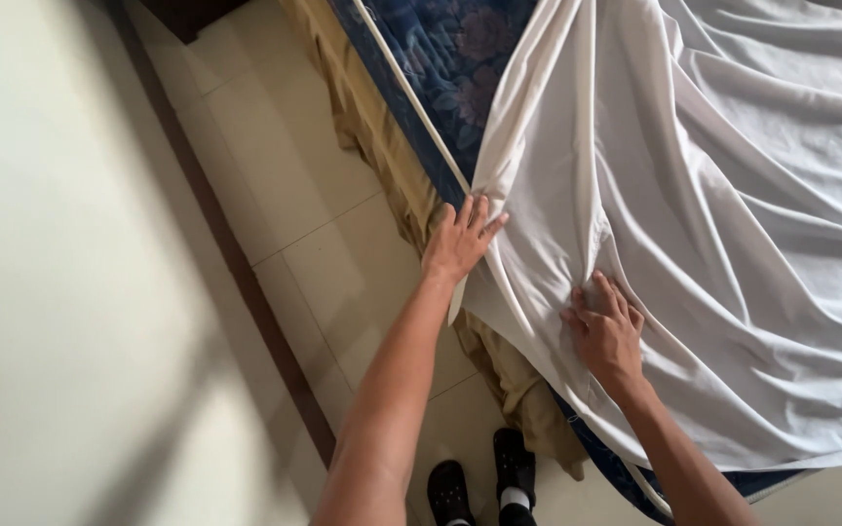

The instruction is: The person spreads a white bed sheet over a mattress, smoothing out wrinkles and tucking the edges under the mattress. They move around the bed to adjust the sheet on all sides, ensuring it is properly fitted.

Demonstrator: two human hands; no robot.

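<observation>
left hand (458, 244) lies flat with fingers spread, pinning the white sheet (733, 214) edge at the blue floral mattress (445, 58) side, probably to hold it taut. right hand (604, 331) is bunched on a fold nearby, tan bed skirt (382, 146) hanging below

Crumpled white bed sheet (733, 195) runs off frame at 12 and 3 o'clock, hiding most of blue floral mattress (445, 49); black shoes (484, 482) cut off at 6 o'clock.

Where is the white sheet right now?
In the head view, the white sheet covers the right side of the blue flowered mattress, its edge under the left hand and right hand.
</observation>
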